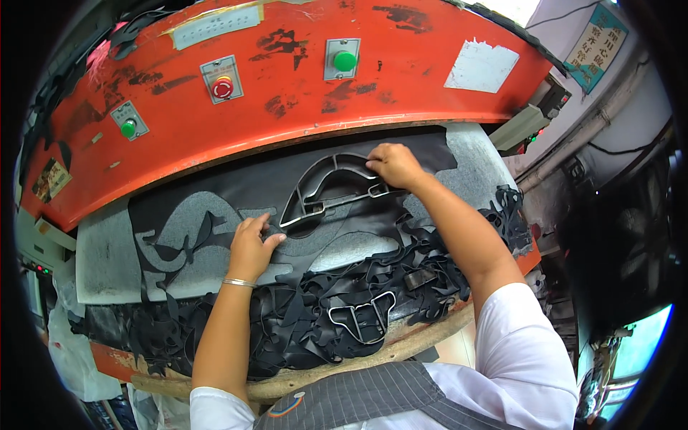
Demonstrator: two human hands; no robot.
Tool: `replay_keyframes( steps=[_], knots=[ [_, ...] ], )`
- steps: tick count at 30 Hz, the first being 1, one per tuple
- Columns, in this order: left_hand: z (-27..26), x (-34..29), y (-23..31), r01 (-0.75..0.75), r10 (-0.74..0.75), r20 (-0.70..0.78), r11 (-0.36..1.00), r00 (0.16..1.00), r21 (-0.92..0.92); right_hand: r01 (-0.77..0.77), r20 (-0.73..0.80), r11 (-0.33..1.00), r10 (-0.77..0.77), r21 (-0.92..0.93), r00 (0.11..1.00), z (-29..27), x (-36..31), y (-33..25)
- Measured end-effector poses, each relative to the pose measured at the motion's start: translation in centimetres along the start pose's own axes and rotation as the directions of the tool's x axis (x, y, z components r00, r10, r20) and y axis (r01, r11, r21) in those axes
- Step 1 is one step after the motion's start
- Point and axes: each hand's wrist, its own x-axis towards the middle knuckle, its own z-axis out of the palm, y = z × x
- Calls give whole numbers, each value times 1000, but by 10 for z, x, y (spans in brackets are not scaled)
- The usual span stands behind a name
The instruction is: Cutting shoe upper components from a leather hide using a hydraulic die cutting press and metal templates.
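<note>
My right hand (pixel 394 166) grips the upper right side of an arched metal cutting die (pixel 311 209), fingers curled over its rim. The die is an open frame with inner walls, and it rests on or just above a black sheet (pixel 244 179), likely leather. Near the die's left tip, my left hand (pixel 252 242) lies over the sheet with its fingers apart, holding nothing visible. Curved cut-outs in the sheet let the grey cutting board (pixel 107 251) show through. Some strips of black material (pixel 190 244) lie loose there, left of my left hand.
Heaped black offcuts (pixel 287 322) cover the near ledge, with a smaller metal die (pixel 345 309) among them. Beyond the board rises a red press beam (pixel 287 93), bearing green buttons (pixel 345 61) and a red stop button (pixel 222 87). A wooden edge (pixel 401 355) runs nearest me.
</note>
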Motion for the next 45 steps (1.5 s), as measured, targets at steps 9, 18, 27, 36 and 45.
replay_keyframes(
  steps=[9, 18, 27, 36, 45],
  knots=[
    [31, 18, -17, -158, 165, -87, 984, 982, 87, -135, -1, 898, 149, 419, 989, 36, -21, 42],
    [29, 23, -10, -119, 132, -130, 987, 983, 107, -56, 50, 960, 44, 275, 998, 28, -96, 69],
    [29, 28, -8, -83, 90, -112, 994, 990, 68, 40, -11, 981, -39, 191, 999, 25, -94, 72],
    [26, 31, -15, -109, 114, -90, 992, 989, 63, 9, 49, 982, -19, 190, 999, 19, -91, 68],
    [23, 25, -16, -201, 206, -106, 978, 973, 60, -4, 62, 988, -6, 152, 998, 15, -101, 63]
  ],
)
